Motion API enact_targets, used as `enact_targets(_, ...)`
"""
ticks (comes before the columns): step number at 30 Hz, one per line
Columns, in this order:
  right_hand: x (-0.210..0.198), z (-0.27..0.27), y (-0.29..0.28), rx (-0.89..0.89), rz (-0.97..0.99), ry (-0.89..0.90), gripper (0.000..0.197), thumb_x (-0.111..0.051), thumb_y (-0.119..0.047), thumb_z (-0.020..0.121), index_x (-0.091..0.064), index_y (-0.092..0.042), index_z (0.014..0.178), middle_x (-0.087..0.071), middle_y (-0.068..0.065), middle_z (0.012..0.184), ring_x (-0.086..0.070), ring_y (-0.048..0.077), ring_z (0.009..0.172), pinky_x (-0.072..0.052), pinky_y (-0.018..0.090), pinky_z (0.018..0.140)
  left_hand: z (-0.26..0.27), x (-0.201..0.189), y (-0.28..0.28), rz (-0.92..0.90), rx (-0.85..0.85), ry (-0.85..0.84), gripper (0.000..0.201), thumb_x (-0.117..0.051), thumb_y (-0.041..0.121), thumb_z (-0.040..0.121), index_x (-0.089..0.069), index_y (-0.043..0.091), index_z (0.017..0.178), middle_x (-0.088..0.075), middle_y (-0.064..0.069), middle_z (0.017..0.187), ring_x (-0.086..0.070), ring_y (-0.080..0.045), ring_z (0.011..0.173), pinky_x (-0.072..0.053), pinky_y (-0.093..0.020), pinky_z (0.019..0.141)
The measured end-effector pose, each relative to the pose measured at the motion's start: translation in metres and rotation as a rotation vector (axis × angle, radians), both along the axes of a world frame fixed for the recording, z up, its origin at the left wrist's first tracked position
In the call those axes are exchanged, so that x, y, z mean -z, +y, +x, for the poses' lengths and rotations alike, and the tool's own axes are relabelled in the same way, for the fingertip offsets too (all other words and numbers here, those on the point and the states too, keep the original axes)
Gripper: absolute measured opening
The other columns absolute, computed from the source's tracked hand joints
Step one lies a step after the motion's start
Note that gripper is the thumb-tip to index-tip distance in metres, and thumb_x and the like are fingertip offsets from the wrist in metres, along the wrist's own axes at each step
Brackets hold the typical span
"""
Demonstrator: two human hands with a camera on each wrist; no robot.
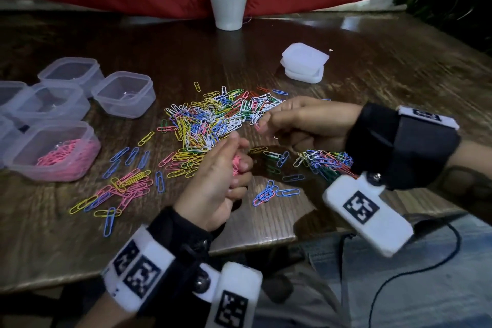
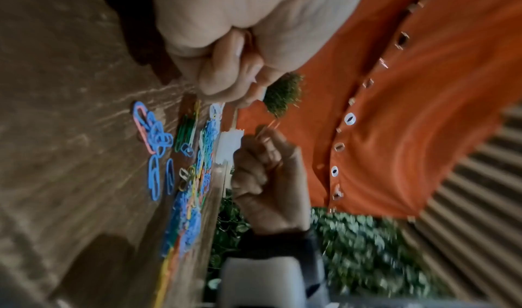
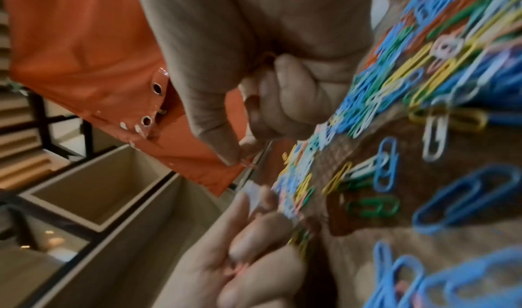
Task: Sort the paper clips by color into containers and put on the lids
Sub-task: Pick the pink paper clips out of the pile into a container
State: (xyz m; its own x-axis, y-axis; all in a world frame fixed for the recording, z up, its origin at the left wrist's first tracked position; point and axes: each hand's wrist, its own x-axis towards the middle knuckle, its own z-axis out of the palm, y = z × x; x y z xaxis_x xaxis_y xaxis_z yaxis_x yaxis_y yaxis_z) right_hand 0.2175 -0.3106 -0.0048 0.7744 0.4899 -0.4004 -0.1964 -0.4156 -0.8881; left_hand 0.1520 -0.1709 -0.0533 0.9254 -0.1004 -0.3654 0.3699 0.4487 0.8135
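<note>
A heap of mixed-colour paper clips [image 1: 210, 120] lies mid-table, with smaller scatters at the front left and right. My left hand [image 1: 226, 168] hovers over the table in front of the heap, fingers curled round a bunch of pink clips [image 1: 235, 164]. My right hand [image 1: 287, 120] is raised just right of the heap and pinches one pink clip [image 1: 257, 126] between thumb and forefinger; the same clip [image 3: 248, 164] shows in the right wrist view. A clear container [image 1: 53, 152] at the left holds pink clips. Several empty clear containers [image 1: 123, 93] stand behind it.
A stack of white lids [image 1: 303, 62] sits at the back right of the wooden table [image 1: 80, 247]. A white plant pot [image 1: 228, 8] stands at the far edge before a red cloth. The table's front edge runs near my wrists.
</note>
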Motion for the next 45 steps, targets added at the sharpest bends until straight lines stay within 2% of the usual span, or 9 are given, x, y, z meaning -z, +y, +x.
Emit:
enact_targets(12,0.018,-0.04,0.013,0.223,0.021,-0.109,0.032,-0.035,-0.017,0.099,-0.035,-0.017,0.066,-0.032,0.002,0.053,-0.024,0.004,0.032,-0.016,0.011,0.031,-0.002,-0.003,-0.037,0.345,-0.008,-0.161,0.027,-0.033,0.017,0.1,-0.042,0.019,0.074,-0.034,0.002,0.049,-0.025,0.002,0.026,-0.017,-0.004,0.031)
enact_targets(17,0.006,-0.018,-0.052,0.425,0.384,0.27,0.029,-0.028,-0.012,0.092,-0.033,-0.015,0.063,-0.034,-0.004,0.045,-0.024,0.001,0.03,-0.019,0.012,0.025,-0.002,-0.009,-0.03,0.163,0.044,-0.106,0.026,-0.039,0.021,0.097,-0.042,0.017,0.072,-0.035,0.008,0.039,-0.021,0.001,0.026,-0.012,-0.001,0.033)
enact_targets(19,0.003,-0.007,-0.086,0.326,0.605,0.62,0.032,-0.025,-0.013,0.092,-0.049,-0.004,0.074,-0.041,0.003,0.057,-0.035,0.007,0.045,-0.035,0.018,0.039,0.002,-0.011,-0.019,0.05,0.054,-0.034,0.025,-0.038,0.022,0.097,-0.042,0.016,0.073,-0.034,0.007,0.04,-0.021,0.001,0.026,-0.012,0.0,0.031)
enact_targets(23,0.018,-0.015,-0.146,0.198,0.597,0.601,0.043,-0.011,-0.009,0.096,-0.05,0.007,0.105,-0.036,0.006,0.083,-0.036,0.011,0.072,-0.039,0.025,0.064,0.006,-0.006,-0.008,-0.031,0.055,0.056,0.027,-0.036,0.026,0.097,-0.043,0.017,0.073,-0.034,0.007,0.042,-0.022,0.001,0.026,-0.012,-0.003,0.027)
enact_targets(26,0.017,-0.017,-0.148,0.266,0.644,0.591,0.027,-0.05,0.005,0.085,-0.043,-0.002,0.111,-0.052,0.01,0.079,-0.049,0.009,0.059,-0.049,0.016,0.051,0.007,-0.003,-0.012,-0.078,0.055,0.087,0.029,-0.035,0.027,0.098,-0.043,0.016,0.072,-0.034,0.006,0.043,-0.023,0.001,0.026,-0.013,-0.006,0.023)
enact_targets(28,0.013,-0.021,-0.149,0.423,0.463,0.538,0.043,-0.075,0.005,0.056,-0.052,-0.006,0.091,-0.044,0.001,0.059,-0.04,0.003,0.037,-0.033,0.009,0.028,0.008,-0.002,-0.016,-0.092,0.07,0.101,0.03,-0.034,0.028,0.098,-0.043,0.017,0.072,-0.033,0.006,0.043,-0.023,0.001,0.026,-0.013,-0.007,0.023)
enact_targets(30,0.006,-0.025,-0.14,0.505,0.22,0.294,0.011,-0.059,-0.006,0.075,-0.05,-0.011,0.079,-0.035,-0.004,0.051,-0.028,-0.001,0.031,-0.019,0.007,0.024,0.009,-0.002,-0.019,-0.1,0.079,0.115,0.03,-0.034,0.028,0.098,-0.043,0.017,0.072,-0.033,0.006,0.043,-0.024,0.001,0.026,-0.013,-0.007,0.023)
enact_targets(35,0.007,-0.007,-0.112,0.415,-0.202,-0.14,0.036,-0.047,-0.03,0.095,-0.046,-0.016,0.062,-0.033,-0.005,0.045,-0.025,0.002,0.029,-0.016,0.009,0.029,0.009,-0.001,-0.021,-0.103,0.077,0.128,0.03,-0.034,0.03,0.098,-0.042,0.017,0.072,-0.033,0.007,0.043,-0.024,0.001,0.026,-0.012,-0.008,0.023)
enact_targets(45,0.017,0.036,-0.084,-0.044,-0.834,-0.433,0.016,-0.07,-0.017,0.08,-0.059,-0.017,0.091,-0.048,-0.009,0.068,-0.046,0.015,0.076,-0.033,0.019,0.056,0.006,-0.002,-0.008,-0.092,0.071,0.131,0.031,-0.033,0.03,0.098,-0.043,0.017,0.071,-0.032,0.007,0.045,-0.023,0.001,0.026,-0.011,-0.008,0.025)
